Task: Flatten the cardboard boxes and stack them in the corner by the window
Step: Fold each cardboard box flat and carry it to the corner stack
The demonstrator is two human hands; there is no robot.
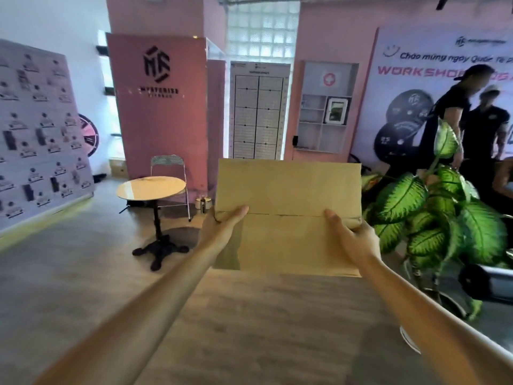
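Note:
A flattened brown cardboard box (288, 195) is held upright in front of me at arm's length, its crease line running across the middle. My left hand (223, 222) grips its left edge, thumb on the near face and fingers behind. My right hand (348, 232) grips the right edge the same way. The box's lower flap hangs down between my forearms.
A round table (150, 188) on a black foot and a folding chair (169, 168) stand ahead left. A pink pillar (163, 107) and glass-block window (262, 29) lie beyond. A leafy plant (441, 218) crowds the right. Two people (469, 115) stand at the far right.

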